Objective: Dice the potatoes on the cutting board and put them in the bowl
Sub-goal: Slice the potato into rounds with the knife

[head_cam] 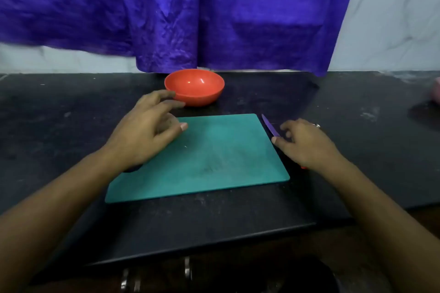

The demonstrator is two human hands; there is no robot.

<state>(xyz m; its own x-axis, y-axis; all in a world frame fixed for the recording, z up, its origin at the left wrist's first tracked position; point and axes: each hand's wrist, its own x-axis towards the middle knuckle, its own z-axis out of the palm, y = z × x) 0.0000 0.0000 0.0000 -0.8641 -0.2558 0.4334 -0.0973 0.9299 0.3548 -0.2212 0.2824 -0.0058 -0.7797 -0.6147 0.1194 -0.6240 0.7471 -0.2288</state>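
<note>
Left hand (145,133): palm down over the 10 o'clock corner of the cutting board (214,162), fingers and thumb curved round a brown potato (167,123). Only a patch of the potato shows between thumb and fingers; it appears to sit on the board.

Right hand (304,143): just off the board's 3 o'clock edge, fingers loosely curled over the handle of a knife (270,126). Cannot tell whether the grip is closed or the hand only rests on it. Purple blade sticks out from under the fingers, pointing toward 11 o'clock, alongside the board's edge. A red tip of the handle shows below the wrist. Ring (317,125) on one finger.

Board: teal, flat on a dark counter (71,114), surface scuffed.

Bowl (194,87): orange-red, upright, at 12 o'clock from the board, near the left fingertips, apart from the board.

Behind the bowl, at 12 o'clock, a purple cloth (166,7) hangs down to the counter. Pale tiled wall (392,19) at 2 o'clock.
</note>
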